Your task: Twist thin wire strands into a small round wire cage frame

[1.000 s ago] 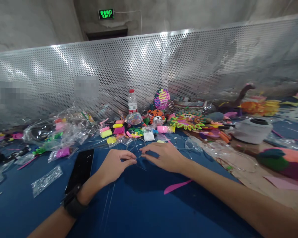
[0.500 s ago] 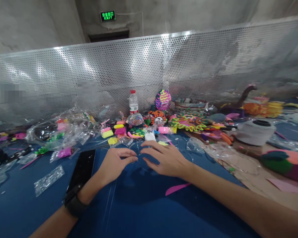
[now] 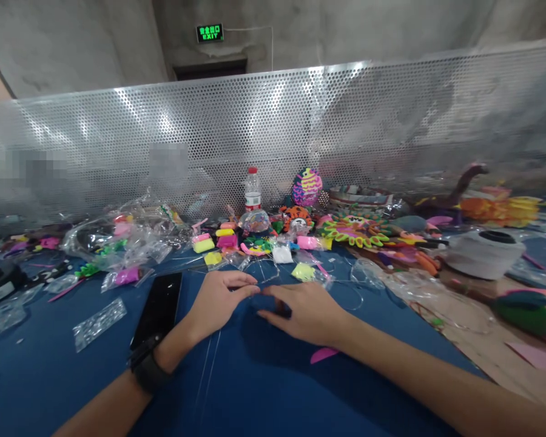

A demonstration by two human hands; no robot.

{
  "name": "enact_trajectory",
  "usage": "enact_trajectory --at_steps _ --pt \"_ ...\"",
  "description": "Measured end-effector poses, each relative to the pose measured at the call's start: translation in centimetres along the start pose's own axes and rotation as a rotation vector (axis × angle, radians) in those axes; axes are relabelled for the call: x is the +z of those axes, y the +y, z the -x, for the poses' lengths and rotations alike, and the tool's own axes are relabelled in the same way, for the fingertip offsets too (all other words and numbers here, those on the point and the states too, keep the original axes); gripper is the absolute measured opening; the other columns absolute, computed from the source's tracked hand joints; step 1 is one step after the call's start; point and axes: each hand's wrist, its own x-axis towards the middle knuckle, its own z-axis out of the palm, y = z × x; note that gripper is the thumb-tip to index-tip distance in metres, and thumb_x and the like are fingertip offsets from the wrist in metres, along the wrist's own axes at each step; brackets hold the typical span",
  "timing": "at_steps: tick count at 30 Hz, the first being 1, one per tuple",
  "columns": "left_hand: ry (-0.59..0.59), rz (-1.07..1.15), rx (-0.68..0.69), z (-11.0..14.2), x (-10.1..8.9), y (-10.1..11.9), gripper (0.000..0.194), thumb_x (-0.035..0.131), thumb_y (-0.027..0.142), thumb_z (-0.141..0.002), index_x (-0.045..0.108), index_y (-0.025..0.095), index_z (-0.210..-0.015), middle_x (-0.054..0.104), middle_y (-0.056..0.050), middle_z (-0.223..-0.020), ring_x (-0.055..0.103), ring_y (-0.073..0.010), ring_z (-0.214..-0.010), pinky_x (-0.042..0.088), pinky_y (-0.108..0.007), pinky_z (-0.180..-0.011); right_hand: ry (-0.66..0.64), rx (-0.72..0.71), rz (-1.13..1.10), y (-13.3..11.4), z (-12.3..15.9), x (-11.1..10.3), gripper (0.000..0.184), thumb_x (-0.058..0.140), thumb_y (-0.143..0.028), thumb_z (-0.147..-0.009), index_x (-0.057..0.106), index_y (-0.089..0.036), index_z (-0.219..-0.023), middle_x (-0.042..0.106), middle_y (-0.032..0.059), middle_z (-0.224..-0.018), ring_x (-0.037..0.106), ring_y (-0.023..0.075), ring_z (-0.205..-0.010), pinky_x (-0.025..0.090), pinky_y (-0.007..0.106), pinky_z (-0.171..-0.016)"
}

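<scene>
Nearly closed, left hand [image 3: 221, 298] pinches thin clear wire [image 3: 208, 364] (barely visible).

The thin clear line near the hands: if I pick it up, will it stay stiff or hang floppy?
The thin clear line is probably springy, since its strands hold open curves on the blue mat. It looks fine and smooth, so it may slip easily.

A perforated metal screen [image 3: 273, 127] is stretched from 9 to 3 o'clock, backed by stained concrete walls [image 3: 73, 48]; a lit green EXIT sign [image 3: 210, 33] is mounted at 12 o'clock above a dark doorway [image 3: 210, 70].
</scene>
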Motion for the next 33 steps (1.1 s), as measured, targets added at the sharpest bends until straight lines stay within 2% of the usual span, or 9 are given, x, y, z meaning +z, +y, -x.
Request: enact_trajectory --at_steps 4,8,18,22,28,33 --pt "-0.025 0.021 0.007 0.1 0.2 -0.1 0.008 0.066 0.022 -0.077 0.072 0.018 -0.080 0.075 -0.001 -0.082 0.070 -0.0177 -0.080 0.053 -0.025 -0.076 -0.109 0.046 -0.018 0.0 -0.2 0.8 0.023 0.048 -0.036 -0.092 0.065 -0.020 -0.090 0.070 0.0012 -0.071 0.064 0.0149 -0.063 0.032 0.024 -0.050" --pt "-0.034 0.054 -0.009 0.1 0.2 -0.2 0.008 0.066 0.023 -0.077 0.072 0.018 -0.080 0.075 -0.001 -0.080 0.070 -0.0173 -0.078 0.053 -0.024 -0.073 -0.154 0.105 -0.069 0.0 -0.4 0.9 0.023 0.045 -0.031 -0.094 0.065 -0.020 -0.089 0.070 0.0018 -0.075 0.062 0.0143 -0.064 0.032 0.024 -0.054" --pt "-0.041 -0.117 0.065 -0.1 -0.1 0.3 0.007 0.066 0.022 -0.077 0.073 0.019 -0.076 0.075 0.001 -0.079 0.069 -0.0163 -0.078 0.051 -0.023 -0.074 -0.082 0.084 -0.253 -0.4 -0.3 0.6 0.023 0.040 -0.019 -0.089 0.050 -0.018 -0.069 0.054 -0.0006 -0.062 0.046 0.0104 -0.055 0.029 0.023 -0.054" --pt "-0.030 -0.141 0.093 -0.1 -0.1 0.3 0.008 0.065 0.021 -0.079 0.073 0.020 -0.075 0.075 0.002 -0.078 0.069 -0.0159 -0.077 0.050 -0.023 -0.072 -0.046 0.069 -0.307 -0.6 -0.3 0.2 0.025 0.038 -0.020 -0.088 0.043 -0.019 -0.064 0.045 -0.0031 -0.055 0.039 0.0092 -0.049 0.026 0.023 -0.052" --pt "-0.047 -0.190 0.133 0.1 0.2 0.2 0.011 0.063 0.019 -0.080 0.073 0.021 -0.077 0.075 0.003 -0.079 0.069 -0.0148 -0.076 0.049 -0.021 -0.070 -0.019 0.122 -0.331 -0.9 -0.4 -0.6 0.030 0.035 -0.024 -0.090 0.035 -0.020 -0.060 0.036 -0.0052 -0.049 0.035 0.0082 -0.044 0.023 0.024 -0.049" --pt "-0.059 -0.216 0.155 0.2 0.7 0.4 0.015 0.061 0.015 -0.081 0.074 0.021 -0.080 0.076 0.003 -0.081 0.069 -0.0142 -0.075 0.048 -0.021 -0.069 0.017 0.186 -0.446 -1.2 -0.6 -1.0 0.033 0.034 -0.027 -0.091 0.034 -0.020 -0.059 0.036 -0.0057 -0.050 0.035 0.0075 -0.044 0.024 0.023 -0.047"
